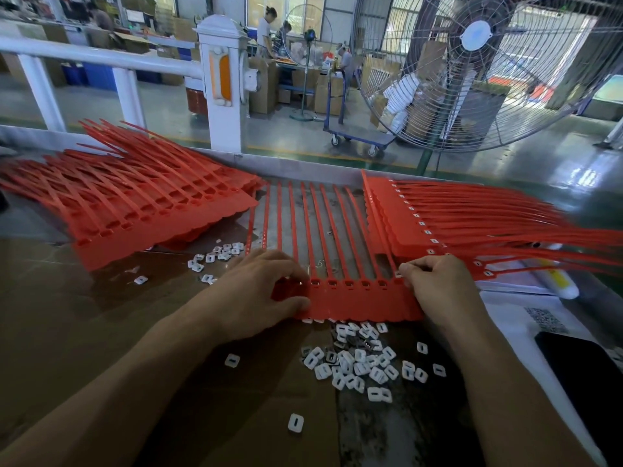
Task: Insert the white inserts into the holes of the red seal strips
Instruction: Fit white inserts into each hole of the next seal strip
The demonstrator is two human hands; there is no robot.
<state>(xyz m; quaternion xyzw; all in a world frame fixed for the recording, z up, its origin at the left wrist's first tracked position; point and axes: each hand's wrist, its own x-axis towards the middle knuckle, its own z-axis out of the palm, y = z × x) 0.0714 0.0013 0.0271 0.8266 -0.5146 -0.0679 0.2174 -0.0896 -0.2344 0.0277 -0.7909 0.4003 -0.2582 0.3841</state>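
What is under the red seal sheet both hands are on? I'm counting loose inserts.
A few white inserts peek from under the near edge of the red seal sheet, held by the left hand and right hand. Any farther beneath are hidden.

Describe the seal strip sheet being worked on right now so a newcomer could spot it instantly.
Start at the big floor fan behind the bench, then drop to the two hands. The red seal strip sheet lies flat between the left hand and right hand. Unlike the stacked piles at either side, it is single, its tails fanning away.
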